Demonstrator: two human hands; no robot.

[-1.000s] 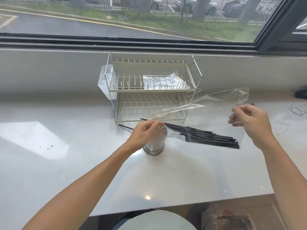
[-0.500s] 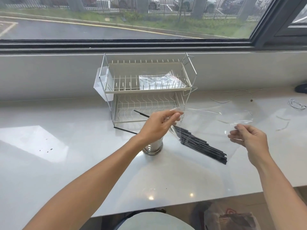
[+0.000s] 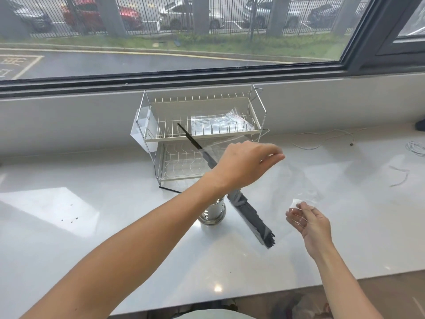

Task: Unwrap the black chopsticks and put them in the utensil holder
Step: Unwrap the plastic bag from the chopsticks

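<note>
A bundle of black chopsticks [image 3: 250,217] hangs tilted in a clear plastic wrapper [image 3: 296,180]; its thin ends point up-left across the dish rack and its thick ends sit low on the right. My left hand [image 3: 246,162] is raised over the bundle, pinching the wrapper's upper edge. My right hand [image 3: 308,223] pinches the wrapper's lower corner, to the right of the thick ends. The shiny metal utensil holder [image 3: 212,214] stands on the counter under my left wrist, partly hidden by my arm. One loose black chopstick [image 3: 170,189] lies on the counter left of the holder.
A two-tier wire dish rack [image 3: 161,125] stands behind the holder, with another clear wrapper [image 3: 220,125] on its upper tier. White cables [image 3: 322,137] and thin strips [image 3: 400,178] lie on the white counter [image 3: 92,238] at right. A window wall closes the back.
My left hand rose and moved right, lifting the wrapper so the chopstick bundle tips steeper. My right hand dropped lower and nearer, still pinching the wrapper.
</note>
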